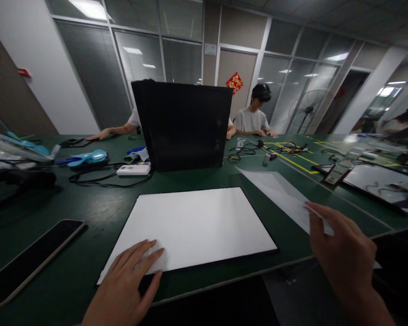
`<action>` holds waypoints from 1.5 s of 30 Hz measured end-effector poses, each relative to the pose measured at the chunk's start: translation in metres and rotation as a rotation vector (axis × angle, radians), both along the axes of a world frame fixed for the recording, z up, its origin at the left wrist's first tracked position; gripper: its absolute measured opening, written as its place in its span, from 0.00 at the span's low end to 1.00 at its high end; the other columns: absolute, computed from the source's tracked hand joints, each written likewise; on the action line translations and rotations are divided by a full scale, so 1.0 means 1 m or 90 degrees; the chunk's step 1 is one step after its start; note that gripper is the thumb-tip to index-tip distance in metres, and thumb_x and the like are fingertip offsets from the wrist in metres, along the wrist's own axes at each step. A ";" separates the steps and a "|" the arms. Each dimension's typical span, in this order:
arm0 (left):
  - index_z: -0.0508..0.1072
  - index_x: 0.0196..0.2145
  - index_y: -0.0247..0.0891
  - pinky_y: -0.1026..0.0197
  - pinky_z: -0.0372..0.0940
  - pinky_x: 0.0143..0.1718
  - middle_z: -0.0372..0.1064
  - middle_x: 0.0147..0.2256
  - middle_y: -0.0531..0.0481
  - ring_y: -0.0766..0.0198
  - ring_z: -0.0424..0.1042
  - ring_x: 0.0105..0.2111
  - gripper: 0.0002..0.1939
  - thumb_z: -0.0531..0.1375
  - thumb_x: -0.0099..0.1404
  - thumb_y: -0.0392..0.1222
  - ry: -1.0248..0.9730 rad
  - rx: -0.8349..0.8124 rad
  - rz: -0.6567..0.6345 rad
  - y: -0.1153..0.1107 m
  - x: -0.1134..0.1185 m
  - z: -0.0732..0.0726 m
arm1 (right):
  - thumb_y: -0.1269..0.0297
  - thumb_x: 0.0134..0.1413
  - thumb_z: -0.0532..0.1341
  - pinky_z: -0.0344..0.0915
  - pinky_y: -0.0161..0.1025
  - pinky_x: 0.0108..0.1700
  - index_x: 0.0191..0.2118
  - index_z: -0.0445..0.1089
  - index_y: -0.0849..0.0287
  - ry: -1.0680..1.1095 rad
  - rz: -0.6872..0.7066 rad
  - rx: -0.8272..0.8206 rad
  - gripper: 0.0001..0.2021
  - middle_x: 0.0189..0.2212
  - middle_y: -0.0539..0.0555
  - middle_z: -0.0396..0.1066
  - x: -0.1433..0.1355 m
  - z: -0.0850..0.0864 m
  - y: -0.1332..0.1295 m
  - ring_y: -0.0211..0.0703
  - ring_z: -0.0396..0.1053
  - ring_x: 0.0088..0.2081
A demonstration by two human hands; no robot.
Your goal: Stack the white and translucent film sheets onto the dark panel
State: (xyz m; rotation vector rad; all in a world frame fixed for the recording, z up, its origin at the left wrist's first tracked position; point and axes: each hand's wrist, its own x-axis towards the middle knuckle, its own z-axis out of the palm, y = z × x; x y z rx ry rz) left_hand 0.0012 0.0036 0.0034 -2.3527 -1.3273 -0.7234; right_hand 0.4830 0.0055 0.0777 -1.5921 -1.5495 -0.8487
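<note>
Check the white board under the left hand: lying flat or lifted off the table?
Flat. The white board lies level on the green table, left hand pressing its near corner.

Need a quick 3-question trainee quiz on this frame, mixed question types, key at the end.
1. True or false: the left hand lies flat on the white board.
2. What does the right hand pinch? A) phone B) paper sheet C) cable
3. Which side of the white board is the phone on?

Key: 1 true. 2 B, the paper sheet. 3 The left, lying flat on the green table.
</note>
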 end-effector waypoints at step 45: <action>0.73 0.64 0.47 0.42 0.69 0.61 0.71 0.65 0.48 0.48 0.74 0.61 0.26 0.59 0.72 0.55 0.087 0.030 0.001 0.002 0.000 0.002 | 0.40 0.69 0.53 0.65 0.69 0.62 0.62 0.70 0.56 0.018 0.056 -0.327 0.29 0.60 0.64 0.71 0.048 -0.116 0.040 0.64 0.69 0.61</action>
